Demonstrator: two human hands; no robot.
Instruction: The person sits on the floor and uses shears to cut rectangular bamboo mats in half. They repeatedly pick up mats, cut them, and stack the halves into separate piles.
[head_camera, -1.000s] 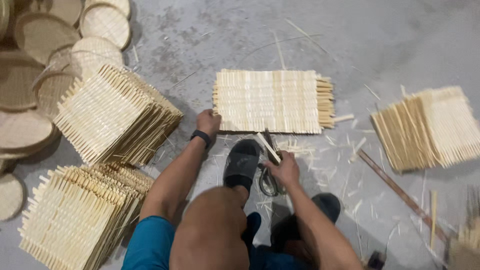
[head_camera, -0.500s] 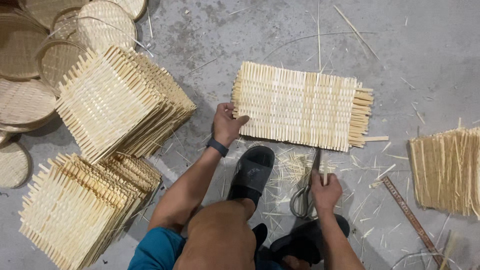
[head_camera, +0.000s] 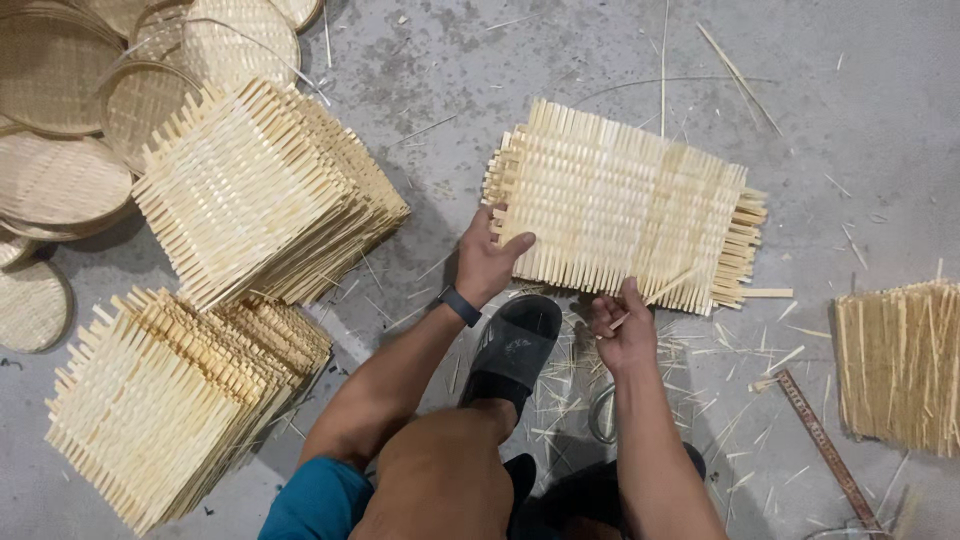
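Woven bamboo mat (head_camera: 620, 205) flat on the concrete floor (head_camera: 480, 90), square-ish, pale yellow, loose strip ends sticking out on every side. Looks light and springy rather than stiff, probably flexes if lifted by 1 corner, and the fringe ends look snappy and splintery. Weave itself seems loose at the edges, so strips could likely slide out if tugged. Best bet for a hold: flat palm or pinch on the woven body just inside the edge, not on the stray ends.

Left hand (head_camera: 487, 262) resting on the near-left corner of the mat, fingers spread apart and pressed flat, thumb underneath side hard to tell. Dark band (head_camera: 459, 305) on that wrist. Right hand (head_camera: 626, 330) at the near edge, fingers closed together around 1 thin bamboo strip (head_camera: 665, 290) poking out of the fringe.

Black sandal (head_camera: 512, 345) just below the mat, between both hands. Scissors (head_camera: 600, 415) partly hidden under the right forearm. Offcuts (head_camera: 720, 350) scattered around.

2 stacks of similar mats (head_camera: 260, 190) left, a third pile (head_camera: 900, 365) right, round woven trays (head_camera: 60, 170) upper left. Flat ruler-like stick (head_camera: 820, 445) lower right.

No packages, labels or signs anywhere in view.
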